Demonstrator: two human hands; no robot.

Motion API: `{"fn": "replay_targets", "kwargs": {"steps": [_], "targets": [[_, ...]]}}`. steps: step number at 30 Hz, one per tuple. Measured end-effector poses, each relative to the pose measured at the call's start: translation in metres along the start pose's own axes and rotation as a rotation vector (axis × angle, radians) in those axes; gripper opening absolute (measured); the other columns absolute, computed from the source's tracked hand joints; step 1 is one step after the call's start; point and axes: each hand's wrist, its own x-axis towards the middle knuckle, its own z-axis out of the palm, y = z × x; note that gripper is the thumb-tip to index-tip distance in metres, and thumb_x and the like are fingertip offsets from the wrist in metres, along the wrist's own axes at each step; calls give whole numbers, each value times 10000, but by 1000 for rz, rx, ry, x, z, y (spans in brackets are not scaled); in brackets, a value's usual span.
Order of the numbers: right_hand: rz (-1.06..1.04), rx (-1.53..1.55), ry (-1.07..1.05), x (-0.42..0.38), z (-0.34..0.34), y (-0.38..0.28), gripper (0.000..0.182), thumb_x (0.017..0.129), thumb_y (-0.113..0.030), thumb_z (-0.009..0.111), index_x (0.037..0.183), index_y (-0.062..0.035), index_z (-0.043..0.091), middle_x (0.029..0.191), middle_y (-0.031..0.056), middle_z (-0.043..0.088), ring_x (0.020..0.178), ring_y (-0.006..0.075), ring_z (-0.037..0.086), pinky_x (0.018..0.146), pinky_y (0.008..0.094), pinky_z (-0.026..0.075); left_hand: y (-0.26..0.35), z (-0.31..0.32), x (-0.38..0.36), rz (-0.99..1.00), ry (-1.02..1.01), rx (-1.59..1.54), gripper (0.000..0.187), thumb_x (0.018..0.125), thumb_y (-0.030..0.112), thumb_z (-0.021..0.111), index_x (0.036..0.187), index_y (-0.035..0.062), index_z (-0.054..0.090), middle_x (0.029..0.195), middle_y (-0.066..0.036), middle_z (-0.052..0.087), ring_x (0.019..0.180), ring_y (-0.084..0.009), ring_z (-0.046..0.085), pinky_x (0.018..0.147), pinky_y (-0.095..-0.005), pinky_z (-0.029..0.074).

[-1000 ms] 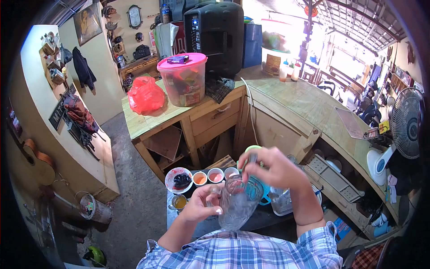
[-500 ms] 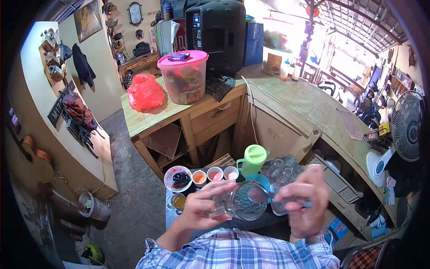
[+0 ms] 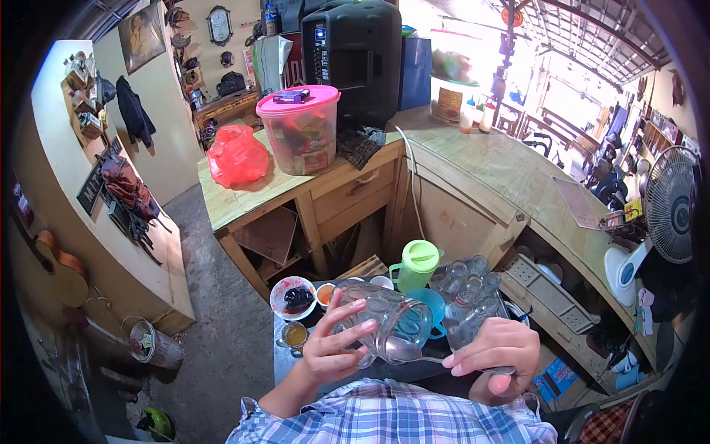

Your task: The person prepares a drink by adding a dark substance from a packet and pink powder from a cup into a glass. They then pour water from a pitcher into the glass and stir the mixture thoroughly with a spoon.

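Note:
My left hand (image 3: 333, 348) is wrapped round a clear glass mug (image 3: 384, 314), tilted on its side with its mouth to the right. In my right hand (image 3: 499, 351) is a metal spoon (image 3: 430, 360), pinched by its handle. The spoon's bowl lies at the lower rim of the mug's mouth. Beyond the mug stand a light green pitcher (image 3: 416, 270) with a lid and a blue plastic cup (image 3: 435, 302). Left of my left hand is a glass mug of yellowish liquid (image 3: 294, 337). Behind it sits a bowl (image 3: 281, 286) with dark contents.
Several clear glasses (image 3: 466, 285) crowd the dark table's right side. An orange-filled cup (image 3: 325, 294) and other small cups stand behind the mug. On the wooden counter (image 3: 473, 155) are a pink-lidded tub (image 3: 299, 140), a red plastic bag (image 3: 238, 157) and a fan (image 3: 669, 207).
The mug has tipped so its mouth faces right, and my left fingers spread over its side. My right hand has moved lower, and the spoon has dropped to the mug's lower rim.

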Motion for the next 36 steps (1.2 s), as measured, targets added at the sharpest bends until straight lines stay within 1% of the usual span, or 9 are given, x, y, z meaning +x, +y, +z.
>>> {"fn": "replay_targets", "kwargs": {"steps": [5, 9, 13, 17, 21, 24, 28, 32, 36], "targets": [[243, -165, -15, 9, 36, 1, 464, 938, -471, 473, 952, -69, 705, 934, 50, 721, 618, 184, 650, 614, 307, 492, -11, 6, -12, 57, 92, 6, 203, 696, -42, 712, 686, 48, 531, 1186, -103, 643, 1165, -475, 528, 1067, -652, 248], [142, 124, 150, -8, 18, -1, 427, 958, -433, 460, 1040, -80, 686, 1022, 56, 704, 600, 193, 635, 559, 261, 482, -20, 12, -19, 82, 144, -55, 214, 693, -51, 712, 683, 48, 523, 1183, -112, 641, 1155, -480, 533, 1055, -644, 279], [184, -222, 132, 8, 51, 5, 550, 978, -483, 373, 942, -45, 705, 932, 62, 721, 585, 147, 645, 522, 258, 494, -20, 13, -17, 119, 95, 45, 246, 706, -58, 703, 678, 49, 483, 1182, -127, 636, 1155, -476, 533, 1046, -636, 302], [-60, 179, 281, -11, 37, 12, 552, 966, -493, 398, 946, -30, 698, 909, 64, 719, 579, 158, 641, 517, 250, 493, -22, 12, -19, 107, 98, 26, 269, 717, -65, 698, 714, 56, 457, 1184, -129, 634, 1153, -475, 534, 1046, -634, 300], [196, -143, 31, 5, 44, 13, 534, 912, -528, 482, 969, -29, 665, 797, 52, 698, 543, 165, 611, 504, 302, 468, -21, 12, -14, 152, 31, 43, 273, 727, -61, 697, 734, 58, 453, 1179, -129, 637, 1151, -475, 536, 1053, -632, 288], [46, -41, 376, -19, 41, 16, 536, 908, -563, 472, 874, -56, 641, 737, 20, 675, 530, 170, 603, 506, 298, 472, -23, 13, -16, 109, 36, 51, 269, 730, -64, 693, 737, 59, 453, 1168, -135, 642, 1152, -474, 536, 1060, -631, 277], [284, -177, 254, 10, 52, 29, 461, 927, -502, 483, 828, -70, 612, 726, 61, 607, 607, 230, 580, 552, 326, 432, -21, 11, -14, 81, 40, 102, 225, 702, -83, 691, 703, 47, 507, 1159, -135, 648, 1158, -463, 538, 1062, -617, 287], [76, -344, 212, 6, 37, 33, 371, 920, -431, 517, 852, -79, 613, 700, 45, 563, 592, 239, 521, 548, 340, 383, -22, 11, -14, 34, 27, 108, 201, 659, -79, 709, 664, 30, 540, 1163, -162, 642, 1165, -455, 538, 1057, -597, 310], [163, -412, 175, 15, 45, 40, 141, 820, -212, 612, 919, -114, 602, 781, -6, 555, 743, 213, 499, 751, 381, 353, -17, 11, -11, -49, 23, 105, 246, 650, -46, 738, 644, 24, 502, 1183, -195, 625, 1164, -456, 537, 1045, -587, 335]]}}
